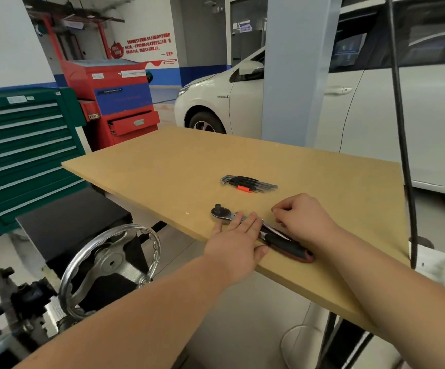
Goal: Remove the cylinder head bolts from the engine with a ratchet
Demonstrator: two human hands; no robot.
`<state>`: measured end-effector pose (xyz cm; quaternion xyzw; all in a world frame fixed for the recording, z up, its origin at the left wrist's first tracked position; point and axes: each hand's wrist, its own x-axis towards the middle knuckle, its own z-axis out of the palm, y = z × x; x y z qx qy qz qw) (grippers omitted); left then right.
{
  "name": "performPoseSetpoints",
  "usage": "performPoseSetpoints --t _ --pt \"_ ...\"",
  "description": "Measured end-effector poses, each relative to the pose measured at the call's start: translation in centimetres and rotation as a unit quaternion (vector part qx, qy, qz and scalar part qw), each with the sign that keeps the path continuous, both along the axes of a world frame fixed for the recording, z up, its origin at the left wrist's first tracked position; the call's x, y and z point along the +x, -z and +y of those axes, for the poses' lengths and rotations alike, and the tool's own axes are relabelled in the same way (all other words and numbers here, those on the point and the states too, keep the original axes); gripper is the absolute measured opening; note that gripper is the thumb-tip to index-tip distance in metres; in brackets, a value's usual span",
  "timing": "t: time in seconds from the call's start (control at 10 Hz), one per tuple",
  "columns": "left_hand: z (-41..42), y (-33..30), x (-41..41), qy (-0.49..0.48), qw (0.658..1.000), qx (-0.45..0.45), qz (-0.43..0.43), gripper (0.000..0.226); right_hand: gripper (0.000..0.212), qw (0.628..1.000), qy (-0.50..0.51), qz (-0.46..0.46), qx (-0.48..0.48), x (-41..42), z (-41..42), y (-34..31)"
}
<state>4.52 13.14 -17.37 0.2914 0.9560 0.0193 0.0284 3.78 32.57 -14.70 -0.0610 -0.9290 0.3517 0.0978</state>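
A chrome ratchet with a black and red handle lies flat near the front edge of a tan wooden board. My left hand rests flat over the ratchet's shaft with its fingers stretched out and together. My right hand sits on the board just right of the shaft, fingers curled loosely, touching or almost touching the tool. The ratchet's drive head and the end of its handle stay visible. Neither hand has lifted the ratchet. No cylinder head bolts can be seen.
A set of hex keys lies farther back on the board. At lower left are a chrome handwheel and part of an engine stand. Green and red tool cabinets stand left, a white car right, and a black hose hangs.
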Motion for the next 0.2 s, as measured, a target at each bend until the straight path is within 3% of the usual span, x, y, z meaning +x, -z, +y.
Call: performPoseSetpoints --t 0.2 --pt "-2.2 -3.8 1.7 0.033 0.999 0.036 0.007 0.074 0.021 0.999 -0.024 0.026 0.000 3.0 -1.0 -3.2"
